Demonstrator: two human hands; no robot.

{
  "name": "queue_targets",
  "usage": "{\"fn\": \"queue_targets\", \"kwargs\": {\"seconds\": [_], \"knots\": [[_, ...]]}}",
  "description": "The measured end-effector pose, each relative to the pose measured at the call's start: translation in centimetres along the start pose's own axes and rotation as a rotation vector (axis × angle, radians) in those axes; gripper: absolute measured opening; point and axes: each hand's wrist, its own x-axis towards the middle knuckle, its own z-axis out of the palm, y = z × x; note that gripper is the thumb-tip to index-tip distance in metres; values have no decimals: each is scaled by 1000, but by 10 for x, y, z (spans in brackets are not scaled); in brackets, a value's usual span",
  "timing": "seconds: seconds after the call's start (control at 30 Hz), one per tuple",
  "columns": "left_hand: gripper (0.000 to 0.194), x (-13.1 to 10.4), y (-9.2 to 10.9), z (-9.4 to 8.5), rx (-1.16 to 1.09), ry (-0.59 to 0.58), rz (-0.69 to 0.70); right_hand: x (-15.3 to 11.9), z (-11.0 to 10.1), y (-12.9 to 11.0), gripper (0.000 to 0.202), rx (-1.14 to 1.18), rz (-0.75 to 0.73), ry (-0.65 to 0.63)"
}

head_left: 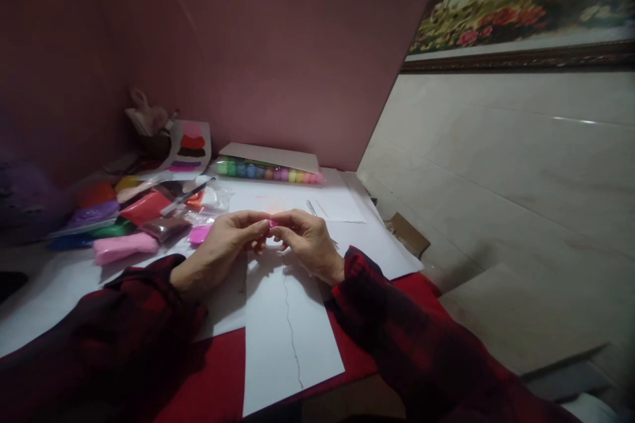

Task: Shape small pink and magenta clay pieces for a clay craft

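My left hand and my right hand meet at the fingertips over a white sheet of paper. Pinched between them is a small bit of bright pink modelling clay, mostly hidden by the fingers. A thin wavy line runs down the sheet, whose near end reaches past the table's front edge. Just left of my left hand lies a flat magenta piece of clay by a clear wrapper.
Several coloured clay packets, including a pink one and a red one, are heaped at left. Behind stands a box of coloured pots. A pen lies near white papers. A wall borders the right side.
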Motion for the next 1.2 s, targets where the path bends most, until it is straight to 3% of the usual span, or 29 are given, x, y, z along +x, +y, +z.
{"fn": "queue_targets", "kwargs": {"seconds": [0.27,0.7,0.9,1.07,1.2], "knots": [[23,-2,1,2,79,-6,8,0,-2,-2,11,-201,-129,6],[23,-1,1,1,-13,-30,-49,-1,-3,1,5,-256,-194,3],[23,-1,0,0,-30,2,-31,-1,-3,0,4,-296,-192,17],[22,-1,-1,-2,31,-82,-45,-1,-4,0,4,-292,-187,29],[19,0,-1,-2,37,-67,-26,-1,-3,-1,11,-171,-81,15]]}}
